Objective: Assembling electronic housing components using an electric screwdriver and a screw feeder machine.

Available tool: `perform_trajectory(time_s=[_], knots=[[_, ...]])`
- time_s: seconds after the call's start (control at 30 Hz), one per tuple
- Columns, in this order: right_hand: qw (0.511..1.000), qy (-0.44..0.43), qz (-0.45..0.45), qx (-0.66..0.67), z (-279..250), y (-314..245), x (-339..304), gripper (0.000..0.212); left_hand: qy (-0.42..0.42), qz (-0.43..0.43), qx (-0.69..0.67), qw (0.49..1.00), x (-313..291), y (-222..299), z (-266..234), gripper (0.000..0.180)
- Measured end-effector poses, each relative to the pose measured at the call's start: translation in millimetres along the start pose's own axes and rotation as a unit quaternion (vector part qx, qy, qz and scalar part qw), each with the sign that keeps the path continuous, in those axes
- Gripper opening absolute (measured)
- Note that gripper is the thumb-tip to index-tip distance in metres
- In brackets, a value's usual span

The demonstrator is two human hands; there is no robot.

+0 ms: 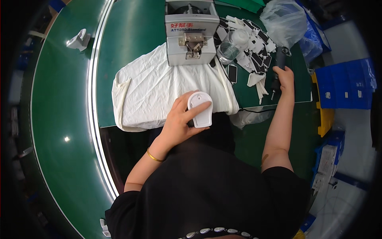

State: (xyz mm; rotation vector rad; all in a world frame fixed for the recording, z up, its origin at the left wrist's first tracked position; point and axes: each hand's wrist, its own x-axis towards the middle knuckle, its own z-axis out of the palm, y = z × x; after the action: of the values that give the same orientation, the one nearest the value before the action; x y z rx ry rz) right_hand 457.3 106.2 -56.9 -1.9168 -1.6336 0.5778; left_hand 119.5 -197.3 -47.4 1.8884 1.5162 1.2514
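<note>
Head view is taken from above, with the work lying near its centre. By the left hand (181, 119), a white plastic part (202, 115) is gripped, just beside the centre toward 1 o'clock. Its hollow face, with rounded top, is turned upward; the index finger is laid across this face, and the thumb is set along the lower edge. Behind it a white cloth (153, 89) is spread on the green table (133, 26); whether the cloth is touched by the part cannot be told.

At 2 o'clock, a dark screwdriver (281, 59) is touched by the right hand (285, 79), with the thumb laid against its handle. Its thin tip is pointed toward the near table edge. Whether the fingers are fully closed around it cannot be told.

At 12 o'clock, a grey machine (177, 47) is placed at the far side of the cloth. At 1 o'clock, a clear jar (226, 52) is seen near the machine, beside a heap of small white and black pieces (258, 46). Beyond the screwdriver, a clear plastic bag (280, 20) is found. Near 3 o'clock, blue bins (345, 83) are seen, well apart from the hands. At 10 o'clock, another white part (80, 40) is left on a green belt (59, 103).
</note>
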Motion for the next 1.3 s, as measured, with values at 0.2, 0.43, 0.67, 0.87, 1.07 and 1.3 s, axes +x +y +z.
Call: perform_trajectory(time_s=[0.2,0.43,0.67,0.87,1.07,1.3], knots=[[0.766,-0.272,-0.043,0.581,-23,-52,-60,0.047,-0.005,0.003,-0.021,1.0,0,-5,1,0.072],[0.682,-0.296,-0.3,0.598,11,-212,-115,0.056,0.01,-0.001,-0.023,1.0,-1,-4,2,0.068],[0.781,-0.269,-0.307,0.472,21,-254,-136,0.047,0.008,-0.003,-0.034,0.999,-4,-7,2,0.067],[0.878,-0.106,-0.161,0.439,-11,-198,-106,0.032,0.006,-0.031,-0.079,0.996,-8,-7,-13,0.084],[0.969,-0.043,-0.006,0.245,-18,-69,-9,0.032,0.074,-0.156,-0.12,0.978,-7,13,-107,0.114],[0.99,-0.058,0.065,0.109,13,-7,26,0.03,0.048,-0.207,0.364,0.907,19,-14,-180,0.096]])
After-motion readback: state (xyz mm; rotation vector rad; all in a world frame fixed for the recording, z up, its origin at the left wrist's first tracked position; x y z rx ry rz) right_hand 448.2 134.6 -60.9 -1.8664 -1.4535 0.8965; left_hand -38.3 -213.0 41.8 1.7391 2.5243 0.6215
